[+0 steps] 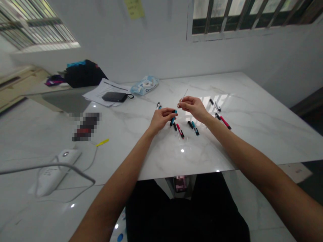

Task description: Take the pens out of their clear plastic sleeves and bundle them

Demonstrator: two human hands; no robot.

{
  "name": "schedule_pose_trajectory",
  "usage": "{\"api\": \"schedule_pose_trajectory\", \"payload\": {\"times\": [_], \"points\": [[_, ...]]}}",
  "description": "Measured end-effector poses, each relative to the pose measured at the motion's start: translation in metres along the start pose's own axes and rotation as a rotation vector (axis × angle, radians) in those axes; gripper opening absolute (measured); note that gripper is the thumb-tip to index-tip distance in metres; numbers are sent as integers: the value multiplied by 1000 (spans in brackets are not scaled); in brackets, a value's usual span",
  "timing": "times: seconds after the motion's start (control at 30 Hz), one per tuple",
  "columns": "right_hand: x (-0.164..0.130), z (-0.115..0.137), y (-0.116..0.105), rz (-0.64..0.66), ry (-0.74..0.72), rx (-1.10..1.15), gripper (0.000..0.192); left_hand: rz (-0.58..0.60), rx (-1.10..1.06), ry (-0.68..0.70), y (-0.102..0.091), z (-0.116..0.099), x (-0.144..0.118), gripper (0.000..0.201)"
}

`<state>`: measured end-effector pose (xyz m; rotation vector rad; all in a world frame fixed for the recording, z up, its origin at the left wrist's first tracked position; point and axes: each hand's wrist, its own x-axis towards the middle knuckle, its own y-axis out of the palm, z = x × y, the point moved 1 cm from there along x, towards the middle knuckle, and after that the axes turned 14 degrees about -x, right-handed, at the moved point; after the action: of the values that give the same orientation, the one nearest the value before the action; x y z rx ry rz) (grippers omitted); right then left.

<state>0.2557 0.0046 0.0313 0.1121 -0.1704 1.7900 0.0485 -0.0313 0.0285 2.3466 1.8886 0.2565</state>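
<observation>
Dark trousers (186,215) are seen nearest, below the marble table (252,134). Above it, a blue pen barrel (173,117) is gripped by the left hand (161,119), while a thin refill (182,97) is pinched by the right hand (194,108).

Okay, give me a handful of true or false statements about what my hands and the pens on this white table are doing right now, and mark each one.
1. The left hand holds a blue pen barrel. True.
2. The right hand is flat on the table. False: it is raised and pinches a thin clear refill.
3. A red pen lies on the table just below the hands. True.
4. All the pens sit in a cup. False: they lie loose on the marble top.
5. A black pouch rests on papers at the far left side. True.
</observation>
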Motion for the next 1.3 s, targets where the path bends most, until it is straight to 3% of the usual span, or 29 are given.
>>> {"api": "schedule_pose_trajectory", "payload": {"times": [0.1,0.17,0.27,0.43,0.53,0.73,0.97,1.1,1.3], "points": [[-1,-1,4,80,-32,-139,46,11,-8,5,0,1,0,58],[0,-2,2,60,-97,-227,47,-18,-39,23,-2,2,2,58],[6,-4,-14,-99,-176,-370,46,-94,-115,71,-8,-1,6,59],[12,-10,-41,-334,-177,-626,34,-152,-179,86,-16,-7,10,57],[7,-10,-35,-255,-201,-704,27,-148,-170,69,-15,-5,10,55],[-5,-9,0,-26,-262,-687,19,-98,-217,71,-13,0,10,53],[17,-27,15,40,-131,-898,20,-186,-191,84,-20,-1,14,47],[35,-31,30,97,-151,-1077,26,-192,-164,87,-21,1,14,46],[45,-26,55,134,-170,-1182,14,-194,-137,95,-22,1,15,47]]}}
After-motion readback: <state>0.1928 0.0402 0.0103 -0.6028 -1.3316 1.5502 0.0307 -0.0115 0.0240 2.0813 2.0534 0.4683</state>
